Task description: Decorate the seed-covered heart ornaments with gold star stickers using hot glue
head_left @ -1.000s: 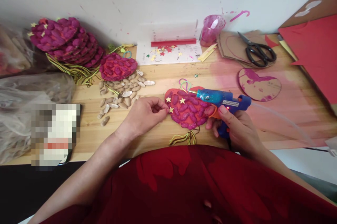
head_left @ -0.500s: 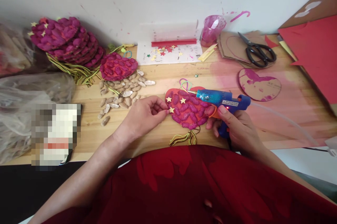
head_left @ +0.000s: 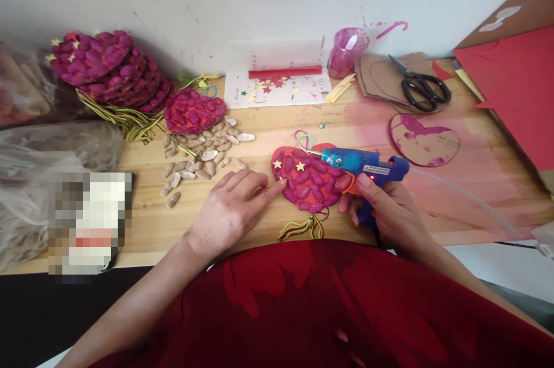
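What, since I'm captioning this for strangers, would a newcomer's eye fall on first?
Probably the blue glue gun in the right hand, its nozzle over the red, purple-studded heart in front of the person. Next might come the stack of similar purple-studded pieces at the back left, then the black scissors lying on cardboard at the back right.

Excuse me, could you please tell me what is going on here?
A person grips a glue gun in the right hand, its nozzle over the upper part of a bumpy heart on the table. The left hand has a fingertip at the heart's left side, partly covering a yellow star; two more stars show above it. Loose peanuts and a stack of similar hearts lie farther left.
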Available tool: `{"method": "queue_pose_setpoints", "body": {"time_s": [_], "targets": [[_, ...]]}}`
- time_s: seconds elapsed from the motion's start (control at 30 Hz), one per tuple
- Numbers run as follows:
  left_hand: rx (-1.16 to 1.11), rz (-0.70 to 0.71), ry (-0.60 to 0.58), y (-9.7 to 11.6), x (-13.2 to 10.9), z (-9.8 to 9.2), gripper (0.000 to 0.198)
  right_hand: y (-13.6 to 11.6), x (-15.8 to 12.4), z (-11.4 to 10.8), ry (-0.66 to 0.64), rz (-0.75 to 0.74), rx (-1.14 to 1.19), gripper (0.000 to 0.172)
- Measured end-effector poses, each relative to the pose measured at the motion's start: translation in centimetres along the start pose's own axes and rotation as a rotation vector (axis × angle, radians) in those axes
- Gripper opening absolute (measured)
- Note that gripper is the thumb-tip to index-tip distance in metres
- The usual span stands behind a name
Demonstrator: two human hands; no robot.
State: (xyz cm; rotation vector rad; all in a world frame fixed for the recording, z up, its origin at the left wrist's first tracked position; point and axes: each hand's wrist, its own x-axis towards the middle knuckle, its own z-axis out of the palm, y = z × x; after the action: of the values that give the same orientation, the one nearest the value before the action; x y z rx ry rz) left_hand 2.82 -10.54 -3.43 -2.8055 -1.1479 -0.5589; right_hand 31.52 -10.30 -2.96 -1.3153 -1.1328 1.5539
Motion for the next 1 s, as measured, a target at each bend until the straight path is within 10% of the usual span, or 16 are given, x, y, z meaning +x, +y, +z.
{"method": "queue_pose_setpoints", "body": {"time_s": [1.0], "targets": [[-0.087, -0.107, 0.108, -0.1, -0.5, 0.9, 0.038, 0.0, 0.0, 0.1, -0.013, 0.009, 0.008, 0.041]]}}
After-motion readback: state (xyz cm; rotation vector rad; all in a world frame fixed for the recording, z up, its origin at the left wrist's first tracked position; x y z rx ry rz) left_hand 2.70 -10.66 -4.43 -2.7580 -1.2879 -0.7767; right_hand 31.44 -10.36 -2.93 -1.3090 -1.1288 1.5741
